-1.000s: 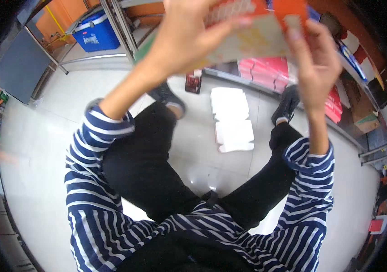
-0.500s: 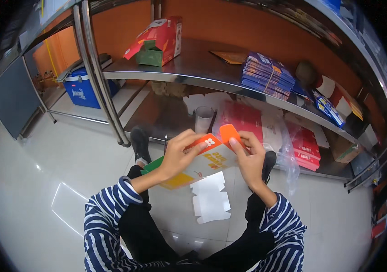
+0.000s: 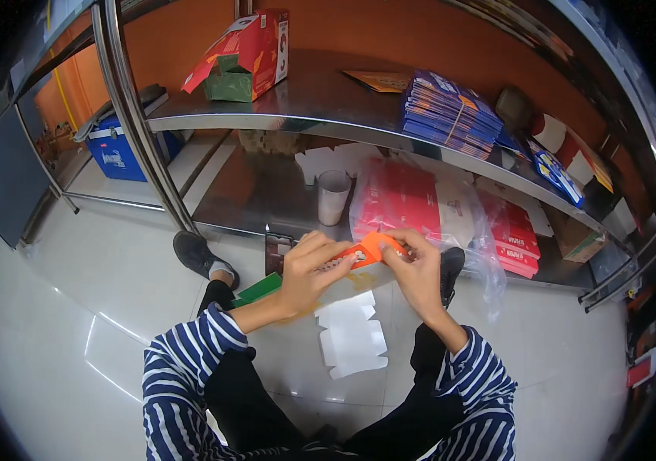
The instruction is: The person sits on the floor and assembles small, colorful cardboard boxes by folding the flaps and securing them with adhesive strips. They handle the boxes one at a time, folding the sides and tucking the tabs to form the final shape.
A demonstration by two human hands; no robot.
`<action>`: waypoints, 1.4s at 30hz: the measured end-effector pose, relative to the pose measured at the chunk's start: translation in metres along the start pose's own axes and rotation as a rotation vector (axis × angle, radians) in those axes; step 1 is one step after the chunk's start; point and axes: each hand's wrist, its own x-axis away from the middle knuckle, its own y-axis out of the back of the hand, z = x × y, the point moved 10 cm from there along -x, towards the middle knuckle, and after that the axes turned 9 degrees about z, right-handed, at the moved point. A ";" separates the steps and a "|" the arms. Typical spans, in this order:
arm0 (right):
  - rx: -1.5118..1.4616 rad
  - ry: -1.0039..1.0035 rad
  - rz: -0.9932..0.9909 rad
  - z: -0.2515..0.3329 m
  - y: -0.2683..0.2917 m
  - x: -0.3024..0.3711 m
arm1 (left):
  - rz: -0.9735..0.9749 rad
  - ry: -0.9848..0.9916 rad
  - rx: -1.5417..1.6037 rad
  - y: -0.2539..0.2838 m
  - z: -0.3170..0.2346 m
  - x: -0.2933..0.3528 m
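Between my hands is a folding cardboard box (image 3: 352,287), with an orange end, a pale printed side and a green flap (image 3: 260,287) sticking out at the left. My left hand (image 3: 314,270) grips its upper edge, thumb across the orange part. My right hand (image 3: 418,269) pinches an orange end flap (image 3: 375,245) between thumb and fingers, bending it at the corner. The box's underside and far side are hidden. Below it, a flat white die-cut carton sheet (image 3: 353,338) lies on the floor between my legs.
A steel shelf (image 3: 328,125) runs ahead, bearing a red and green box (image 3: 247,61) and a banded stack of blue cartons (image 3: 451,115). On the lower shelf stand a grey cup (image 3: 334,198) and plastic-wrapped red cartons (image 3: 401,196). A blue cooler (image 3: 119,154) sits left.
The box has tilted so its pale side shows less. My right hand has pulled the orange flap in toward the left hand. My left shoe has shifted outward; the view has moved slightly.
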 end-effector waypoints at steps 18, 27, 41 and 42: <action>0.529 0.285 0.250 0.067 -0.027 0.015 | 0.005 -0.425 -0.318 0.008 -0.043 0.010; 0.466 0.347 0.291 0.072 -0.028 0.018 | 0.041 -0.488 -0.334 0.000 -0.045 0.015; 0.427 0.430 0.299 0.077 -0.029 0.019 | 0.154 -0.074 0.283 -0.012 0.000 0.006; 0.429 0.417 0.325 0.073 -0.031 0.019 | 0.123 0.044 0.432 -0.016 0.012 0.006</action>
